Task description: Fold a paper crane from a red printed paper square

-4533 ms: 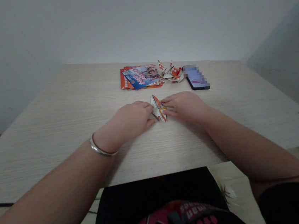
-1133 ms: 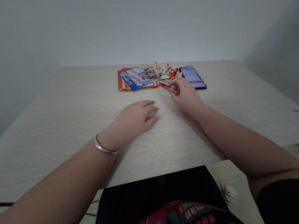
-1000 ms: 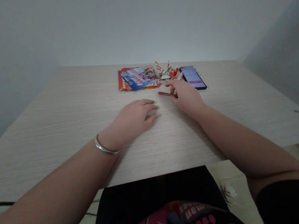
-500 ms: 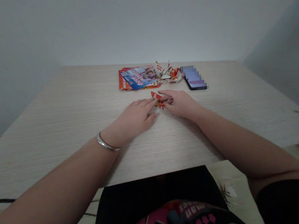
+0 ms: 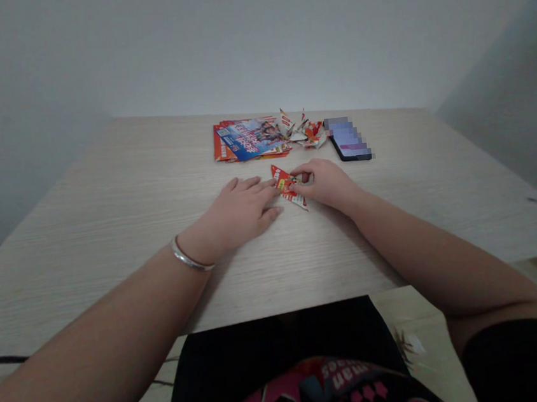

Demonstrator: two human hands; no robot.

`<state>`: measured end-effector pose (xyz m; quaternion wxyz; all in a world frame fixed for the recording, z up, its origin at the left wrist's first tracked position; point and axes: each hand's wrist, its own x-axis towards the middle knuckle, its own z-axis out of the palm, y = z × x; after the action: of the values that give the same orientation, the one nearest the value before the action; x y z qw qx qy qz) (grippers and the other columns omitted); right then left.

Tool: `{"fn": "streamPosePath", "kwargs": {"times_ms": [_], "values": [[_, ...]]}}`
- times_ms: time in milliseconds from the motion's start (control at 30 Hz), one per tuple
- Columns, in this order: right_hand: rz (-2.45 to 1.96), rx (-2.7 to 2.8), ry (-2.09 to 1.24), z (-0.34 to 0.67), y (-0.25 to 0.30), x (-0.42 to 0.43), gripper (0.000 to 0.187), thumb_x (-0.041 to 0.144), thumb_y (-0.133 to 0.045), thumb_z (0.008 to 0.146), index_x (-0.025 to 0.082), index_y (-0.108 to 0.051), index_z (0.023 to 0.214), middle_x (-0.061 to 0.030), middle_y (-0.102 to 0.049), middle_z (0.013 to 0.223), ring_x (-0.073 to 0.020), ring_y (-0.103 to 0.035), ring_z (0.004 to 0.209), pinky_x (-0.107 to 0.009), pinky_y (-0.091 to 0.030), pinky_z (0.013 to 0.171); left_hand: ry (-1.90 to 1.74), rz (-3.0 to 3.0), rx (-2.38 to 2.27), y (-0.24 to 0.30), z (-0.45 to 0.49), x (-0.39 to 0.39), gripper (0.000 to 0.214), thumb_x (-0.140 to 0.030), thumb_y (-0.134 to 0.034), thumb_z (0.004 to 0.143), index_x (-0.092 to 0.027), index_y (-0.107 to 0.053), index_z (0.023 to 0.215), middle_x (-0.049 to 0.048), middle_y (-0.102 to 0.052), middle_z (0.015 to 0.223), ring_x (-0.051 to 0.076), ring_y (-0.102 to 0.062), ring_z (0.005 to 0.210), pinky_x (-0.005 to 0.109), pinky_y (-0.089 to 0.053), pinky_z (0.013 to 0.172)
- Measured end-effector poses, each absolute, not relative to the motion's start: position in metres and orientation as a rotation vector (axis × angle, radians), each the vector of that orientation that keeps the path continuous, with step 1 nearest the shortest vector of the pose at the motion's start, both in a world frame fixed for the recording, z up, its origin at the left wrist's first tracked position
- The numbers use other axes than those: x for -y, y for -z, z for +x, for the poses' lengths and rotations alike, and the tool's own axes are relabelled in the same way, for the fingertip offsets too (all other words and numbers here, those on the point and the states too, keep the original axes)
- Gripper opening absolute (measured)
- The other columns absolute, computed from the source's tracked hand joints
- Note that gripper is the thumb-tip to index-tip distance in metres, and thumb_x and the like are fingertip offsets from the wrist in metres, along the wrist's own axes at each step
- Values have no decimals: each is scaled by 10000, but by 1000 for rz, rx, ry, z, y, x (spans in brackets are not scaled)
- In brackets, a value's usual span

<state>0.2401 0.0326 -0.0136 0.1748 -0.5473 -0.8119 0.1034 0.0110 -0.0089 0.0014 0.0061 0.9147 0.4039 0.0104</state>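
A small piece of red printed paper (image 5: 288, 187), folded into a triangle, lies on the pale wooden table (image 5: 160, 174) between my hands. My left hand (image 5: 245, 211) rests flat with fingers spread, its fingertips touching the paper's left side. From the right, my right hand (image 5: 327, 183) pinches the paper's right edge between thumb and index finger, the other fingers curled under. Part of that edge is hidden by the fingers.
Behind the folded paper lies a stack of printed leaflets (image 5: 247, 140), a blue one on top. Beside it sits a heap of folded paper pieces (image 5: 308, 134), with a phone (image 5: 349, 140) to its right. A wall rises behind the table.
My right thumb and fingers have shifted to the paper's right edge, so more of the triangle shows, including its lower tip. My left hand has barely moved.
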Motion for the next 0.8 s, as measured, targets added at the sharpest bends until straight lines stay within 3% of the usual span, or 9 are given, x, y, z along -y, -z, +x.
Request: {"fn": "streamPosePath", "kwargs": {"times_ms": [133,300,633,800], "values": [[-1568,2288,-447,236,11,-27,410,467,-778,870,204,-801,1183,-38,-770,876,-171,-633,731,-305,-413,667,-124,2789,-1337,-5,14,8,432,-413,-407,1054,-163,-664,1296,145,-672,1416,342,-614,1296,532,-436,1117],[-1648,2202,-554,228,7,-20,312,392,-815,852,185,-788,1084,-37,-775,869,-157,-642,724,-289,-398,651,-278,2660,-1387,-5,17,6,320,-379,-496,1013,-158,-707,1110,130,-747,1204,283,-680,1095,436,-502,997],[-1671,2235,-548,226,7,-22,170,324,-767,885,179,-721,962,-31,-760,845,-156,-634,709,-287,-385,623,-326,2622,-1490,-5,20,-2,258,-387,-619,986,-163,-747,989,119,-765,1127,288,-688,1077,443,-511,988],[-1639,2250,-565,227,7,-21,196,352,-779,871,184,-708,941,-26,-750,833,-156,-631,706,-286,-393,623,-368,2599,-1513,-3,18,-5,227,-359,-622,986,-176,-755,960,101,-775,1072,273,-697,1024,427,-526,946]]}}
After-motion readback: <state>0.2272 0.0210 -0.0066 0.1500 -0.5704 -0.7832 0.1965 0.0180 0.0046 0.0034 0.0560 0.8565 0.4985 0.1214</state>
